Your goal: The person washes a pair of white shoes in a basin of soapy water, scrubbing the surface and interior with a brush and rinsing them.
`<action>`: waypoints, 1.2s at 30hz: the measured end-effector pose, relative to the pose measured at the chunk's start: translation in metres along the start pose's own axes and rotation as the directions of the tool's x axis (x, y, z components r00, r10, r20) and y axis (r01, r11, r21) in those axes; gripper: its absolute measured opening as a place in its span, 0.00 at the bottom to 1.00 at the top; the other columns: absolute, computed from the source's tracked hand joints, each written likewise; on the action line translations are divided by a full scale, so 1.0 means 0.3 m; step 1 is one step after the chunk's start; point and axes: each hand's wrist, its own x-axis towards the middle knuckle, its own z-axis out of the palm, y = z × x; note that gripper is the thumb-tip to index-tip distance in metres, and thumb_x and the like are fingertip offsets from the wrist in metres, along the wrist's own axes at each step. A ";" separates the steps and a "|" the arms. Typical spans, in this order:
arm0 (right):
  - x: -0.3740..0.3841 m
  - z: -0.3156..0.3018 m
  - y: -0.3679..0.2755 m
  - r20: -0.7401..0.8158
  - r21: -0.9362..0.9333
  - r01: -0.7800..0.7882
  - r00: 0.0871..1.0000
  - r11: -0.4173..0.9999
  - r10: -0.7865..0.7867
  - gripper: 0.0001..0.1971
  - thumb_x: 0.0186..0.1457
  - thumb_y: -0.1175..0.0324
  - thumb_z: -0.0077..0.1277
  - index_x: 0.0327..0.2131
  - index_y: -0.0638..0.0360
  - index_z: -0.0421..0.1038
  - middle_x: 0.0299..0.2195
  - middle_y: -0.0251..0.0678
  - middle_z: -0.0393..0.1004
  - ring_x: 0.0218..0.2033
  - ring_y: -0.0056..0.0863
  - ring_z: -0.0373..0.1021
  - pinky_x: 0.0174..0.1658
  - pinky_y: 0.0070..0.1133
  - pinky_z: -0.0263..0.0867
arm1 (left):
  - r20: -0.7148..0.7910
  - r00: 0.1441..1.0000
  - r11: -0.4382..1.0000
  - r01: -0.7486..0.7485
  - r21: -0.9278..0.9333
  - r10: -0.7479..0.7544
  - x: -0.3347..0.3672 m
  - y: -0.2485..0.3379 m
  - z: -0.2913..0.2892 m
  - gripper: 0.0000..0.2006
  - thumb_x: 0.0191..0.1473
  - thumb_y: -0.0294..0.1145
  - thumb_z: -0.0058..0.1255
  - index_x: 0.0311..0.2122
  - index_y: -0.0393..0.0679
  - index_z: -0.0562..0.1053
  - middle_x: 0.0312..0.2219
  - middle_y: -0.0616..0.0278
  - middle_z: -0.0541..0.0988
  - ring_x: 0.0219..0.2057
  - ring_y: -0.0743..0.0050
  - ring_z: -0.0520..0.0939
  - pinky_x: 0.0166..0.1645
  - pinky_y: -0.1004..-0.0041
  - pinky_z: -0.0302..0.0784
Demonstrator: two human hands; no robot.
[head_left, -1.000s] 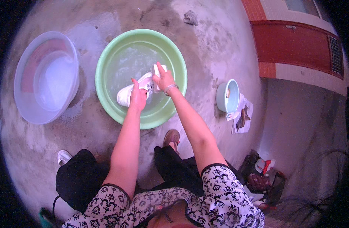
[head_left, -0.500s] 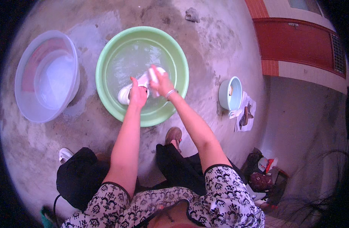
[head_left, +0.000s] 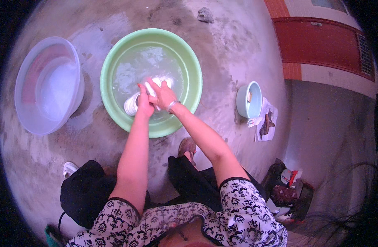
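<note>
As the head view shows, your left hand (head_left: 146,103) grips the white shoe (head_left: 131,104) in the green basin (head_left: 105,82) at upper centre, while your right hand (head_left: 164,97) holds a small white object (head_left: 150,89) against it; a translucent tub (head_left: 55,92) stands at left.

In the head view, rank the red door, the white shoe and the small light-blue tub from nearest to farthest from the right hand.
1. White shoe: in the green basin, at the right hand.
2. Small light-blue tub: right of that basin.
3. Red door: upper right.
</note>
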 end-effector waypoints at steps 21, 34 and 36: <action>-0.027 0.016 0.014 -0.166 0.114 0.077 0.984 0.990 -0.058 0.37 0.37 0.60 0.51 0.53 0.36 0.45 0.38 0.57 0.55 0.37 0.51 0.60 0.43 0.31 0.58 | 0.131 0.991 0.994 0.015 -0.105 -0.001 0.029 -0.012 -0.026 0.37 0.48 0.61 0.18 0.51 0.34 0.51 0.49 0.52 0.58 0.49 0.62 0.62 0.52 0.70 0.55; -0.001 -0.189 0.162 0.064 0.993 -0.091 0.950 0.077 0.304 0.15 0.44 0.65 0.45 0.36 0.63 0.63 0.29 0.34 0.68 0.28 0.22 0.66 0.30 0.19 0.63 | 0.340 0.933 0.993 0.122 -0.004 -0.113 -0.002 0.020 0.024 0.15 0.43 0.28 0.49 0.40 0.37 0.67 0.31 0.61 0.73 0.31 0.73 0.74 0.38 0.74 0.70; -0.010 -0.210 0.136 0.102 0.988 -0.124 0.972 0.093 0.212 0.14 0.45 0.65 0.43 0.35 0.64 0.64 0.29 0.36 0.69 0.28 0.23 0.66 0.32 0.19 0.64 | 0.329 0.934 0.990 0.127 0.066 -0.142 0.006 0.008 0.007 0.15 0.44 0.26 0.47 0.40 0.37 0.66 0.32 0.60 0.73 0.34 0.72 0.74 0.40 0.73 0.69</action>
